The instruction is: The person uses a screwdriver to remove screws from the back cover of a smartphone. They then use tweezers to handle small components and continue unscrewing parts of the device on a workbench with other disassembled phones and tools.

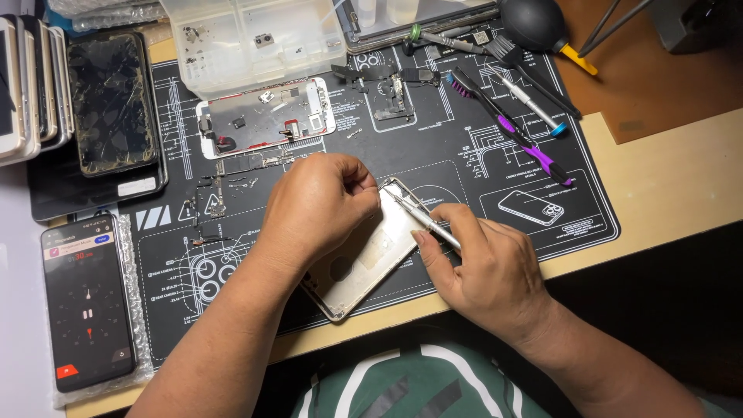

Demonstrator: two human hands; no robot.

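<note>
Head view: The left hand (321,203) is curled closed over the upper end of an empty silver phone housing (364,259), pinning it to the black repair mat (433,155). The housing lies tilted across the mat's front edge, open side up, at the centre of the bench. The right hand (487,271) is closed around metal tweezers (422,219), gripped like a pen; the tips point into the housing's top corner, just beside the left fingers.

Behind the hands, a detached screen assembly (267,116) lies face down on the mat with small loose parts on it. A clear plastic parts box (255,39) sits behind it. A purple-handled brush (511,131) and a black air blower (534,23) lie to the right rear. At left, a cracked phone (112,101) rests on a stack, and a lit phone (89,302) lies on bubble wrap.
</note>
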